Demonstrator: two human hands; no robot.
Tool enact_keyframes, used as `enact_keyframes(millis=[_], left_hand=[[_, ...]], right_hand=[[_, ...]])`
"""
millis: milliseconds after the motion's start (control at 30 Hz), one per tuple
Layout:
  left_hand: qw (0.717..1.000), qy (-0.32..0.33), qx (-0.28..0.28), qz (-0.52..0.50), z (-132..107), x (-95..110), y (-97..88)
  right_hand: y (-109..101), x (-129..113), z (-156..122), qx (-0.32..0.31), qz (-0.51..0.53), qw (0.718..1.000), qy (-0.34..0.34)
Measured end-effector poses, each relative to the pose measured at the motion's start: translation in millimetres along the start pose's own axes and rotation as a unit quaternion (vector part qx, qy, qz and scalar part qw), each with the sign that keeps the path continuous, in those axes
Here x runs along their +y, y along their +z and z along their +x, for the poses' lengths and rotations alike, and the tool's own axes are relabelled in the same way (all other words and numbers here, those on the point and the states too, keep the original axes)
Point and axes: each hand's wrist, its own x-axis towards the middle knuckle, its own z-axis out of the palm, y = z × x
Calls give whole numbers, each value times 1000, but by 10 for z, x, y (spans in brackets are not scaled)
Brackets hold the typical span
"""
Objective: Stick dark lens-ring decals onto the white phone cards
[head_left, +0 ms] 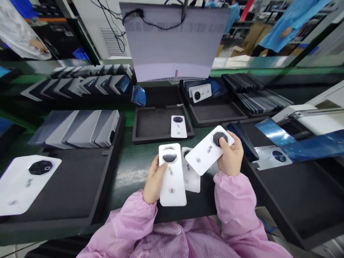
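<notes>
My left hand (155, 179) grips a white phone back panel (172, 181) by its left edge, thumb on its face, held nearly upright. Between thumb and fingers of my right hand (231, 154) is a second white phone back panel (205, 154), tilted, its dark round camera area partly under my thumb. Behind and between these two, a third white panel (192, 177) lies on the dark green bench, partly covered by both. Another white panel (178, 129) with a dark oval camera area rests in the small black tray (150, 138) ahead.
At left, a black tray (96, 193) holds a row of standing panels (77, 129) and one large white panel (29, 182). The right tray (285, 200) carries a silvery panel (271, 157) and blue film (311, 147). A monitor's back (174, 43) hangs ahead. Co-workers in blue (292, 25) and white (21, 32) stand beyond.
</notes>
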Motion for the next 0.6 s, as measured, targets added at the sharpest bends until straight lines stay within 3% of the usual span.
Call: enact_keyframes(millis=[67, 133, 233, 300, 367, 467, 600], left_hand=[[999, 25, 29, 4, 27, 71, -35], [997, 46, 50, 20, 48, 122, -62], [997, 59, 51, 29, 62, 149, -72], [997, 58, 38, 18, 58, 142, -59], [998, 52, 26, 10, 51, 127, -42], [999, 42, 7, 6, 40, 94, -28], [998, 38, -33, 29, 24, 10, -28]], right_hand=[[-22, 61, 48, -53, -26, 998, 36], [28, 100, -17, -163, -136, 975, 65], [137, 151, -193, -279, -355, 891, 47], [167, 192, -269, -301, -458, 837, -6], [161, 224, -290, -288, -499, 814, -69], [151, 196, -280, -240, -457, 845, -138], [221, -26, -365, -254, -251, 920, -161]])
